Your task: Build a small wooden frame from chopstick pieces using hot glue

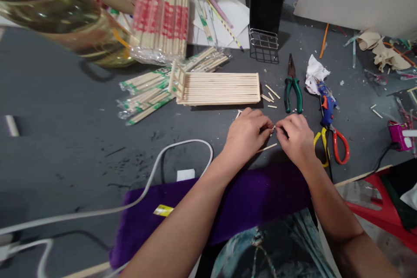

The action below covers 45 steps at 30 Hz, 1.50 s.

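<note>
1. Grip, left hand (249, 128): fingertips pinched on short stick (274, 127), between the hands.
2. Right hand (296, 134): fingertips at same stick; can't tell if clamped.
3. Stick frame (221, 88): on desk (81, 139), beyond left hand.
4. Green-handled pliers (297, 94): just beyond right hand.

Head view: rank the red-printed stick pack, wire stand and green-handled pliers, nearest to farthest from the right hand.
From the right hand:
1. Green-handled pliers: just beyond it.
2. Wire stand: farther back, slightly left.
3. Red-printed stick pack: farthest, back and well to the left.
</note>
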### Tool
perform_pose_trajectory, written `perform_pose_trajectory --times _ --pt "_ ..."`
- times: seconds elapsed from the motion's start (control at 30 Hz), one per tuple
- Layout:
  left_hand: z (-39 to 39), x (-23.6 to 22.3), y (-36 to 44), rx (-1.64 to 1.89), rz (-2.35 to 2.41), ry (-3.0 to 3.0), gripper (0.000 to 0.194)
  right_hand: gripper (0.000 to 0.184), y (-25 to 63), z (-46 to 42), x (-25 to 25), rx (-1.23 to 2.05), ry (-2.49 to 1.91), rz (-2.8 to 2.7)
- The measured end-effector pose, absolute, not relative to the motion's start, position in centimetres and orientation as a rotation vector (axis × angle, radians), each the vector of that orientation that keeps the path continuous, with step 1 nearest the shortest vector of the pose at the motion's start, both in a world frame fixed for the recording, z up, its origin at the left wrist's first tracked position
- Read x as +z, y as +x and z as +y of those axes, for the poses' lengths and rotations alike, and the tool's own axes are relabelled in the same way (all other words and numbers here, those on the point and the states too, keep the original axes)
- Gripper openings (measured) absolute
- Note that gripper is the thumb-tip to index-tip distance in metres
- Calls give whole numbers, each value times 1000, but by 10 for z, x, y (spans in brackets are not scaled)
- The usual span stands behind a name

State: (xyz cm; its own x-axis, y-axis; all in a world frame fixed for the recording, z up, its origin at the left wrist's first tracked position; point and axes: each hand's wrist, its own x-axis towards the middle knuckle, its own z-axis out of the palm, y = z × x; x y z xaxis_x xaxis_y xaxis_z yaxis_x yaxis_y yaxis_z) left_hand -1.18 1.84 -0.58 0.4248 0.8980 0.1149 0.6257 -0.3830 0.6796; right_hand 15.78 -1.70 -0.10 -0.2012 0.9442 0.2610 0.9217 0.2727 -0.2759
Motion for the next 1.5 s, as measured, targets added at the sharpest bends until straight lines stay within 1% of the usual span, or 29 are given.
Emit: perform_pose_trajectory --times 0.17,0.43,0.63,0.73,0.93,1.13,1.3,1.5 --pt "18 -6 -12 627 1298 2132 7 19 157 -18 0 24 -1661 -2233" --pt "19 -6 -13 666 1270 2116 8 18 158 -17 -1 124 -1653 -2167" --pt "18 -2 -17 749 1225 2081 23 21 158 -17 -1 213 -1658 -2116" --pt "17 -2 -17 776 1233 2086 24 21 160 -16 -1 235 -1647 -2096" --pt "16 1 -14 804 1245 2135 20 17 165 -15 -2 145 -1664 -2052" --pt "16 -1 -11 698 1276 2217 12 18 161 -17 -4 107 -1706 -2167" --pt "17 -3 -12 655 1302 2228 12 18 162 -16 -5 174 -1726 -2111" --pt "16 -4 -13 704 1321 2180 13 20 163 -15 -7 250 -1717 -2081"
